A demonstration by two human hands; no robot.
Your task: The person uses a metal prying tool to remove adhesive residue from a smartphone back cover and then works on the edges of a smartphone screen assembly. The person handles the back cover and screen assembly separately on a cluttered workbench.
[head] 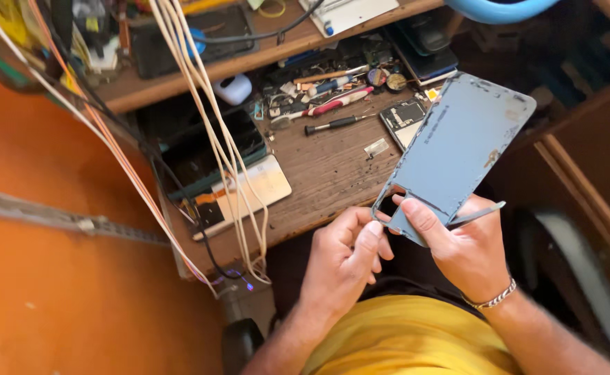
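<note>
Both hands are busy: my right hand (468, 243) grips the blue phone back cover (454, 149) and tweezers (477, 215) above the desk (326, 173), my left hand (346, 257) pinching its camera-hole corner, cover already off, screwdrivers (332, 114) lying unused.

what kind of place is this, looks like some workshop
Most likely a phone repair bench. The right hand holds a detached blue phone back panel and tweezers, while small screwdrivers and a loose circuit board lie on the cluttered wooden desk.
</note>
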